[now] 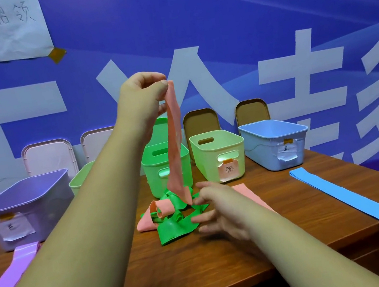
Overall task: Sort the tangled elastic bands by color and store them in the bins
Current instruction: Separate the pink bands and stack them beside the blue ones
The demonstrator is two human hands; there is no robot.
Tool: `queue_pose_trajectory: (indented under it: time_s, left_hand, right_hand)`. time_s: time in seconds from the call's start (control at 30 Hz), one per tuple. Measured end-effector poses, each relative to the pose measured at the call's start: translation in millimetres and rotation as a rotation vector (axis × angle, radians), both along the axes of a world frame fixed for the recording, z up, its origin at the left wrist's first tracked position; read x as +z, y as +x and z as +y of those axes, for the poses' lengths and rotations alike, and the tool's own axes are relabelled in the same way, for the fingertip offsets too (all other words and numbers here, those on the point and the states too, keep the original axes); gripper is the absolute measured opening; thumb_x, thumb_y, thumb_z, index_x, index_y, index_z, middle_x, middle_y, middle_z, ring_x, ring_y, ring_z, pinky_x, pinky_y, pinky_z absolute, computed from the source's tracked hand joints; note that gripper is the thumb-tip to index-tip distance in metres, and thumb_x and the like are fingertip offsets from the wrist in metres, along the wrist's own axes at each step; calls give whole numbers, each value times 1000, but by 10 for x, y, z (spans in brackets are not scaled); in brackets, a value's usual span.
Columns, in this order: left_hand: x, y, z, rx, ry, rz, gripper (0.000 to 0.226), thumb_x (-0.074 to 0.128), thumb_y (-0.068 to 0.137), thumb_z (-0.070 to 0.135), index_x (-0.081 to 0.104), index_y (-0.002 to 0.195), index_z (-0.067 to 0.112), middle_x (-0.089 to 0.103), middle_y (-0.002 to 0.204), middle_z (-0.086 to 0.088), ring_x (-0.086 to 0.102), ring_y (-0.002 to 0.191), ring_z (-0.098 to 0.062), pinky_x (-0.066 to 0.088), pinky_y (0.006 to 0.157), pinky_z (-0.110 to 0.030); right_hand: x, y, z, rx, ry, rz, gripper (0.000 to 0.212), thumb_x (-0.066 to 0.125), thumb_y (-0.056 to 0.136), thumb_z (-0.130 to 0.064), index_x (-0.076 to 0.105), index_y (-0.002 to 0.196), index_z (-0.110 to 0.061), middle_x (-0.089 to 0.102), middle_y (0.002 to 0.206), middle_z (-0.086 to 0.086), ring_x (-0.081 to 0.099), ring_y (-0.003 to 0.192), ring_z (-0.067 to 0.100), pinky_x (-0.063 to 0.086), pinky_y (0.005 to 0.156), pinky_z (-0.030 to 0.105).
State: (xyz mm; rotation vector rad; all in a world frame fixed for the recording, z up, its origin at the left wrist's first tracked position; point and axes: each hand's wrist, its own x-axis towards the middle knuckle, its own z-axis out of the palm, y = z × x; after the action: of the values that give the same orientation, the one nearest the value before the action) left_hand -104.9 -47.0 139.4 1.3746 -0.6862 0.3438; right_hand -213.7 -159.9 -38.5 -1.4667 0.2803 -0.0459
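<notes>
Roughly midway through the sort, a person's left hand holds a pink band high above the desk, thumb and fingers pinched on its top end, while the right hand, fingers spread, rests on the green band tangled with it. A blue band and a purple band lie freed and flat at the desk's sides; judging by what shows, no band has reached the five open bins yet.

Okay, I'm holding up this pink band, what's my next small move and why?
Probably lift the left hand higher while the right hand pins the crumpled green elastic band down: the salmon-pink elastic band hangs from your pinch, its lower end running into the green tangle.
</notes>
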Motion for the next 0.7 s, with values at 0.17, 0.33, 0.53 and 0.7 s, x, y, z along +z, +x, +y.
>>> queue_pose_trajectory:
  time_s: [0.17, 0.33, 0.53, 0.7]
  left_hand:
    - [-53, 14, 27, 10, -6, 25, 15, 68, 99, 10, 72, 113, 9, 75, 108, -12, 73, 88, -15, 60, 70, -26]
    - [-138, 39, 56, 16, 15, 45, 14, 69, 99, 13, 72, 113, 11, 74, 109, -12, 73, 92, -19, 64, 73, -30]
    - [-115, 71, 83, 45, -46, 48, 12, 68, 97, 10, 72, 107, 13, 74, 103, -9, 73, 88, -17, 62, 71, -28]
    - [-79, 85, 99, 124, -76, 16, 14, 66, 94, 6, 72, 102, 16, 74, 102, -8, 74, 91, -21, 65, 72, -32]
  right_hand:
    - [-106, 73, 153, -88, 64, -8, 48, 58, 102, -8, 49, 147, -22, 64, 123, 8, 75, 107, 28, 66, 91, 46]
    - [-221, 72, 99, -94, -117, -32, 38, 63, 105, -18, 56, 142, -22, 73, 121, 3, 80, 96, 21, 67, 86, 41]
    - [-301, 82, 56, -152, -230, -32, 29, 55, 107, -23, 63, 135, -19, 76, 116, 2, 81, 89, 14, 68, 82, 38]
    - [-367, 99, 72, -188, -2, 12, 27, 57, 108, -30, 60, 131, -16, 77, 113, 10, 81, 93, 22, 68, 82, 41]
